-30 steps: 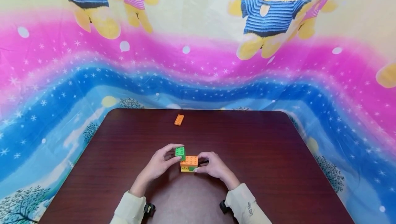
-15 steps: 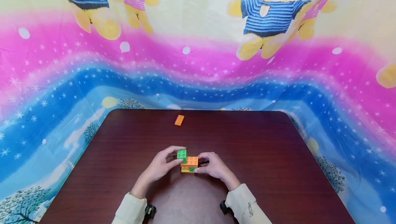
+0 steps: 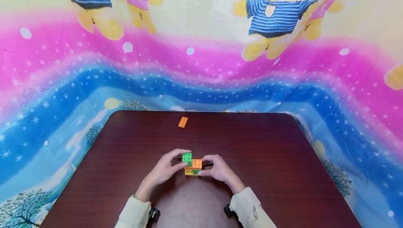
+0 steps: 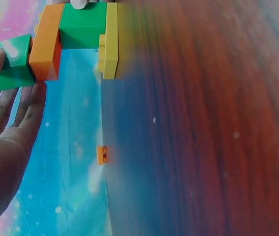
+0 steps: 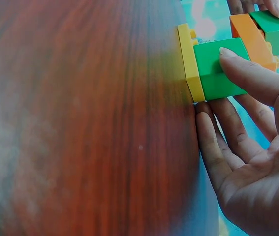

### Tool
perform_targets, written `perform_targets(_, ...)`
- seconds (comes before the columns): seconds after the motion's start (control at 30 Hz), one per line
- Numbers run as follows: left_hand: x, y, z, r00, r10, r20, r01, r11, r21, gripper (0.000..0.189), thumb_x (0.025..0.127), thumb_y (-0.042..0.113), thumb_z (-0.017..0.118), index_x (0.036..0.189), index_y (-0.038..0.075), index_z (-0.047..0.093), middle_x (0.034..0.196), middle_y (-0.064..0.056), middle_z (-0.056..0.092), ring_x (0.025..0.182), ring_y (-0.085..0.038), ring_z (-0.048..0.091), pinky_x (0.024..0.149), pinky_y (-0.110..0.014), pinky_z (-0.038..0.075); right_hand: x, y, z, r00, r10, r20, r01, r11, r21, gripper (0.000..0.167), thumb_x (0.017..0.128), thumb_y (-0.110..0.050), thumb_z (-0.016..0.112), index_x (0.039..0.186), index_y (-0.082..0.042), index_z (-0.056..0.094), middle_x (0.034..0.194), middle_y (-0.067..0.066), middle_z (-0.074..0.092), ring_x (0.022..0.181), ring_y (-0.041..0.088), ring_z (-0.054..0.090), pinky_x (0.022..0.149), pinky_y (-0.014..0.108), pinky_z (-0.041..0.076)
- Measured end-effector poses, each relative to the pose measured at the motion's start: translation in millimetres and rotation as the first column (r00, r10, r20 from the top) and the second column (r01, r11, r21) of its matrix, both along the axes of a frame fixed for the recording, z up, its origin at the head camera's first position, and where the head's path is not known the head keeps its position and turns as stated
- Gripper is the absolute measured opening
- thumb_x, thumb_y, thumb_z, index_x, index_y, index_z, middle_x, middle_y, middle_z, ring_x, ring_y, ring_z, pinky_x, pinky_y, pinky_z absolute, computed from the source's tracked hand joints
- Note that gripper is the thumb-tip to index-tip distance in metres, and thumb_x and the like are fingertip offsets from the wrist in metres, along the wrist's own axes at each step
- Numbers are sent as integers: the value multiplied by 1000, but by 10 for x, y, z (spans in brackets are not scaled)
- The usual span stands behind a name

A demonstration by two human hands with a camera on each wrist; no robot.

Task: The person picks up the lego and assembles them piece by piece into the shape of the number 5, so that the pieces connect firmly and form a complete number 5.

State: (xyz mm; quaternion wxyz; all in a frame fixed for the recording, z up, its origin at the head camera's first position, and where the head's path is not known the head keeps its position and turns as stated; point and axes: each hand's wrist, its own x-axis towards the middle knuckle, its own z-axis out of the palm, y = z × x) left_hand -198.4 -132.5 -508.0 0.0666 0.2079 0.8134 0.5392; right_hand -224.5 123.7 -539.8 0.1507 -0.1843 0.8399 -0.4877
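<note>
My left hand pinches a green four-stud brick between thumb and fingers. The brick sits over the left half of a longer orange brick, slightly tilted, with orange studs showing at the seam in the right wrist view. Below the orange brick is a second green brick, under its right half. That one stands on a thin yellow plate, which lies on the table and has bare studs at its left. My right hand grips this lower green brick from the right, thumb on its near face.
A thin orange plate lies near the far edge of the dark wooden table. Behind the table hangs a patterned cloth with bears and snowflakes. Black wrist cameras are strapped at both cuffs.
My left hand has moved slightly to the right and nearer, bringing the green brick from the orange brick's left end onto its left half. The right hand has stayed in place on the stack.
</note>
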Motion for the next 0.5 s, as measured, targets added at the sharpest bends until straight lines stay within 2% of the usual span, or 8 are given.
perform_targets(0.2,0,12,7,1000,-31,-2,31,999,12,47,99,20,72,144,14,60,136,-1,64,126,-25,63,108,-47,51,-2,-1,-6,1000,-5,4,5,1000,0,28,82,-13,89,107,-17,77,110,2,73,104,20,68,92,35,61)
perform_targets(0.4,14,21,13,1000,-23,4,23,1000,7,46,98,20,73,142,26,61,135,1,64,126,-23,63,108,-44,51,8,-4,-4,1000,1,-7,-1,1000,-11,27,81,-10,89,105,-13,76,109,5,74,104,22,69,91,36,61)
perform_targets(0.5,22,23,15,1000,-18,8,18,1000,5,47,98,20,73,142,25,60,136,1,64,126,-22,64,108,-43,51,7,-5,-1,1000,2,-5,-2,1000,-16,27,82,-10,89,105,-12,76,109,6,74,104,22,69,91,36,61)
